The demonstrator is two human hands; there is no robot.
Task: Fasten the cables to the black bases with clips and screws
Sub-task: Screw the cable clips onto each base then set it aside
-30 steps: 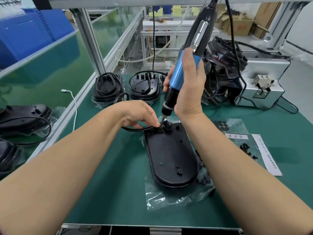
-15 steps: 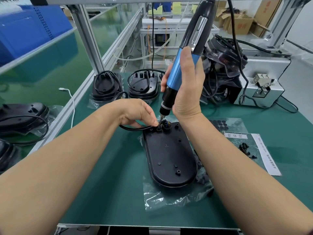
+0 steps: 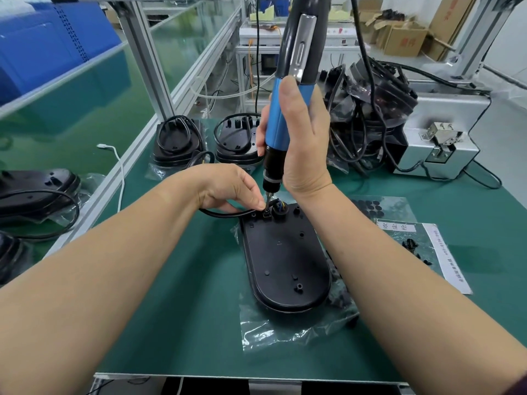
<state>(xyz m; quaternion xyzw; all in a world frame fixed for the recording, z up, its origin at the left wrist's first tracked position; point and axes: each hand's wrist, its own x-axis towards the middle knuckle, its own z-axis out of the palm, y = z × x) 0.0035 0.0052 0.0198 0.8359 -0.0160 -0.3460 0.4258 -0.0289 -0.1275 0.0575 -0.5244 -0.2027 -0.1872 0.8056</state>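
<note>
My right hand (image 3: 302,155) grips the electric screwdriver (image 3: 288,109) upright, its tip at the clip (image 3: 267,214) which my left hand (image 3: 228,186) pinches against the cable (image 3: 225,213) on the black base (image 3: 285,258) lying mid-tabletop (image 3: 171,309).

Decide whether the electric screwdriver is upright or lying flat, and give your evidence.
Nearly upright, leaning slightly. The right hand grips the screwdriver with its tip down at the far end of the black base.
</note>
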